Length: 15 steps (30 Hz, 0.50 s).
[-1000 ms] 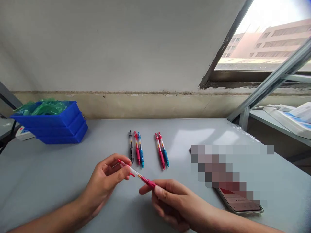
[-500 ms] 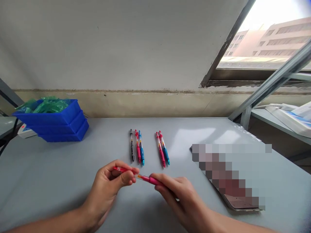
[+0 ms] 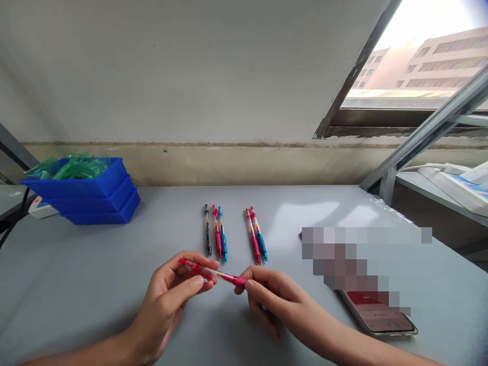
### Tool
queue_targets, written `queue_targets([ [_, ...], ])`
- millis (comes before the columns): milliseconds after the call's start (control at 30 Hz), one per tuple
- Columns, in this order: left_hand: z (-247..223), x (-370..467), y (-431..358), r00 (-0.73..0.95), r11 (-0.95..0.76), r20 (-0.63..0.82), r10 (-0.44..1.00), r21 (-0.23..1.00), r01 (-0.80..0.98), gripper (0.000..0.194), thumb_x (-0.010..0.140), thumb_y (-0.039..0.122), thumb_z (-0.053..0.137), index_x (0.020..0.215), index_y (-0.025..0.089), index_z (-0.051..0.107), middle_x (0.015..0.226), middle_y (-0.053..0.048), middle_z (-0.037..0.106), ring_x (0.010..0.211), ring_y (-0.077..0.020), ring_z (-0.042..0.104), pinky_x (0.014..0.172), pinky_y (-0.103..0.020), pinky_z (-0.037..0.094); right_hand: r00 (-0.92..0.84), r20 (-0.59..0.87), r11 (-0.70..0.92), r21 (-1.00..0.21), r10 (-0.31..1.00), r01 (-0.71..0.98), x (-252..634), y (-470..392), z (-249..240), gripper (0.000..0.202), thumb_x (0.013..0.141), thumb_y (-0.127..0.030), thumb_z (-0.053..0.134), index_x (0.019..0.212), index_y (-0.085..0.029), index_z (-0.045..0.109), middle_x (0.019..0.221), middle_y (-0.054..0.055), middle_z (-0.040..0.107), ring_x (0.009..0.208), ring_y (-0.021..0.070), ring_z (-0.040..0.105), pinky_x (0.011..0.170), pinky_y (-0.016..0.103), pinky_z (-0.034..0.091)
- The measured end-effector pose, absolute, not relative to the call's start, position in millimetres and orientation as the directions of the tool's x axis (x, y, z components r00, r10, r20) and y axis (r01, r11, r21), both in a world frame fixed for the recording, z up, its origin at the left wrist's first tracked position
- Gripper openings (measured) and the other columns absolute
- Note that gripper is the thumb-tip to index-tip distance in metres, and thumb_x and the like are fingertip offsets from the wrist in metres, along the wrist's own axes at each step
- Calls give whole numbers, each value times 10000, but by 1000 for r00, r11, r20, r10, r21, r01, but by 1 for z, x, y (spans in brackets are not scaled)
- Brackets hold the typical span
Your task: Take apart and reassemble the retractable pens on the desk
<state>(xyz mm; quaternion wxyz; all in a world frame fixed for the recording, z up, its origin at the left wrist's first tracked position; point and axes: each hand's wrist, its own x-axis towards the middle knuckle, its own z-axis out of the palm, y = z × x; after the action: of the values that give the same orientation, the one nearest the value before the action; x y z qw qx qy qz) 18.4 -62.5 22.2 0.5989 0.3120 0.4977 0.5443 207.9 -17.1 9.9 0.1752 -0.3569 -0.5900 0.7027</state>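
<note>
A red pen (image 3: 223, 275) is held level above the table between both hands. Fingers and thumb of my left hand (image 3: 171, 292) close round its red clip end at the left. My right hand (image 3: 274, 297) pinches the pink grip end between thumb and forefinger, hiding the tip. Behind the hands lie a black pen (image 3: 208, 231), a pink pen (image 3: 217, 233) and a blue pen (image 3: 223, 235) side by side. A little to their right, another pink pen (image 3: 253, 236) and another blue pen (image 3: 260, 236) touch near their upper ends.
Stacked blue bins (image 3: 95, 195) holding green plastic bags (image 3: 82, 166) stand at the left back. A phone (image 3: 381, 315), partly blurred out, lies at the right. A metal frame (image 3: 427, 129) rises at the right edge of the grey table (image 3: 76, 284).
My right hand has turned and shifted its hold, with the thumb now on top of the grip. My left thumb has slid back, showing more of the red end.
</note>
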Motion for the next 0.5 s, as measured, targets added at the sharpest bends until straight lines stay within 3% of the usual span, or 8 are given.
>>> queue_targets([
  [100,23,20,-62,-117,208,-251,961,932,-296,80,686,191,687,765,192,702,820,-33,718,744,-155,616,732,-253,499,-710,-265,-226,-962,652,151,209,-17,8,273,874,-432,442,768,-181,449,477,-88,414,381,57,363,396,188,277],
  [267,24,22,-61,-130,225,-265,955,939,-259,73,695,239,695,747,188,700,807,-38,720,711,-156,618,729,-267,491,-631,-165,-104,-986,758,133,209,-17,7,206,773,-326,622,784,-187,471,594,-57,500,493,79,491,457,194,350],
  [367,23,21,-62,-135,206,-245,960,946,-252,95,712,254,680,776,189,704,809,-39,720,714,-158,614,726,-265,477,-710,-302,-346,-934,636,88,209,-17,5,330,797,-483,549,905,-176,496,610,-17,586,498,115,580,444,203,400],
  [433,23,21,-62,-138,180,-217,966,954,-241,97,722,256,668,783,190,703,805,-37,717,709,-158,606,708,-263,469,-750,-390,-493,-864,534,98,210,-16,5,452,839,-588,392,859,-153,516,550,1,592,418,109,568,376,185,376],
  [500,23,21,-63,-147,153,-190,971,961,-232,82,725,247,663,773,191,698,787,-31,712,690,-153,593,687,-260,459,-733,-412,-500,-859,541,114,210,-15,5,442,845,-579,397,759,-159,502,480,-28,551,349,70,501,347,157,345],
])
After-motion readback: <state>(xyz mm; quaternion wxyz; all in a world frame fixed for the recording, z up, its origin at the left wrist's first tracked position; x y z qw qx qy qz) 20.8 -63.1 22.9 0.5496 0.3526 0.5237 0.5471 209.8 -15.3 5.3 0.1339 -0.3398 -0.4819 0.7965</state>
